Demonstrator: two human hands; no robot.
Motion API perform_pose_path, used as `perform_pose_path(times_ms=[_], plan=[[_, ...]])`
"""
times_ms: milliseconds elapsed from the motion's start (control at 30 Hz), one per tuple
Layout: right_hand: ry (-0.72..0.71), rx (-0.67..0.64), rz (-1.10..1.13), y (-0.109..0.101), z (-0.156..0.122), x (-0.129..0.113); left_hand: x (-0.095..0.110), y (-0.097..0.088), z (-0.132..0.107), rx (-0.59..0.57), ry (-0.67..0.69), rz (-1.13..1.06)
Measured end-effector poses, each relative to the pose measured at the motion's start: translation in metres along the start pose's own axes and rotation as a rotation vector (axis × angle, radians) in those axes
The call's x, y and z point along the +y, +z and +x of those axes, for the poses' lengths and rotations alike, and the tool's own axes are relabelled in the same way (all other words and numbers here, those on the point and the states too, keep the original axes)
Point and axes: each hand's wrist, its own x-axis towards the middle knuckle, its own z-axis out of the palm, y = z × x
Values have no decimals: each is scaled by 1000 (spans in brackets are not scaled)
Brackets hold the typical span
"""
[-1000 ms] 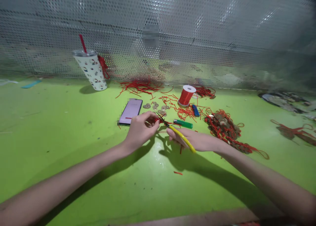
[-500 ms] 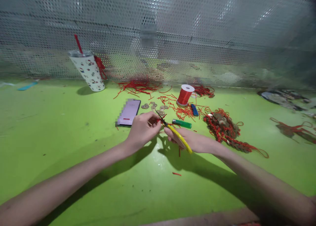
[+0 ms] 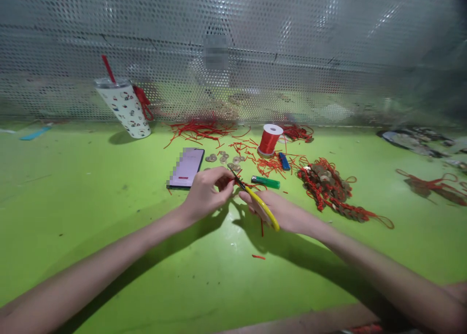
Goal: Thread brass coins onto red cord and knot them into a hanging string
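My left hand point(image 3: 207, 194) is closed in a pinch on a short piece of red cord point(image 3: 243, 182) just above the green table point(image 3: 91, 202). My right hand point(image 3: 280, 211) is wrapped round yellow-handled scissors point(image 3: 260, 203), whose dark blades point up and left and meet the cord at my left fingertips. A thin red strand point(image 3: 261, 227) hangs below my right hand. Both hands are close together at the table's middle.
Beyond my hands lie a phone point(image 3: 187, 167), loose coins point(image 3: 225, 157), a green lighter point(image 3: 265, 181), a blue lighter point(image 3: 283, 161), a red cord spool point(image 3: 269, 140), cut red cords point(image 3: 200, 129) and a heap of corded coins point(image 3: 328, 185). A patterned cup point(image 3: 124, 107) stands far left. A perforated metal screen point(image 3: 328, 56) runs behind.
My hands keep their grips on cord and scissors and have shifted slightly left in the picture as the view moved. The scissor handles have dropped a little.
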Motion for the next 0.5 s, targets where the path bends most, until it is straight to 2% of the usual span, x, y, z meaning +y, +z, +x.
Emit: perform_pose_path(times_ms=[333, 500], plan=[[25, 53, -19, 3, 1, 13, -1, -1, 0, 13, 52, -10], [-23, 103, -36, 5, 2, 23, -2, 0, 0, 7, 46, -24]])
